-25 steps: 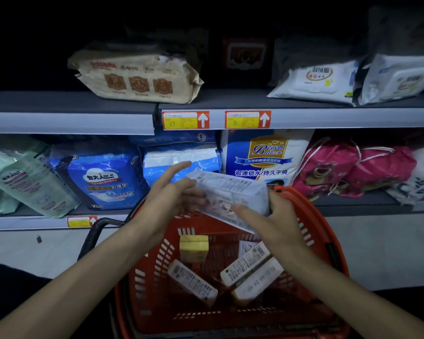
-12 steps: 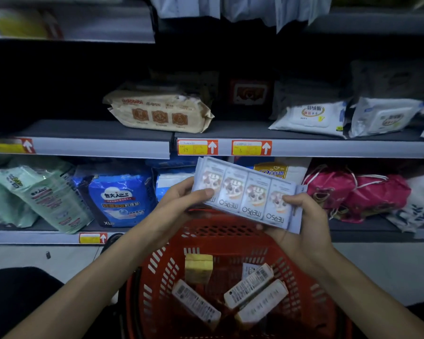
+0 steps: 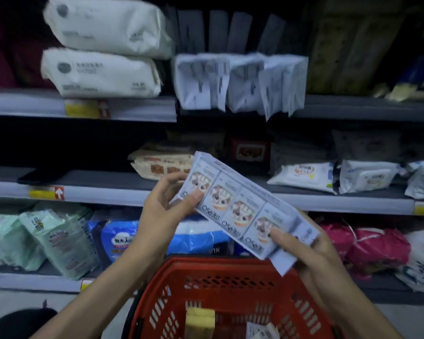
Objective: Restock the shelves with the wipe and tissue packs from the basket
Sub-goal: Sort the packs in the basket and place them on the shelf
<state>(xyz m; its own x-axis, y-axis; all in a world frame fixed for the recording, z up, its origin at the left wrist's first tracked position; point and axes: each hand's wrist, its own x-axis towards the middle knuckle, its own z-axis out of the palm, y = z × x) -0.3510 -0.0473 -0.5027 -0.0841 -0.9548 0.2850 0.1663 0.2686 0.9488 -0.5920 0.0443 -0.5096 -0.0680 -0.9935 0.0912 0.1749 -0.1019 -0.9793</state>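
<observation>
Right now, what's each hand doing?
Left hand: closed on the upper left end of the tissue pack.
Right hand: closed on the pack's lower right end.

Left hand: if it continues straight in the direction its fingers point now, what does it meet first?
Probably the beige wipe pack on the middle shelf, just past the left hand, which grips the tissue multipack. Depth is unclear.

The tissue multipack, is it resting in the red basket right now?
No, both hands hold the tissue multipack up above the red basket.
</observation>
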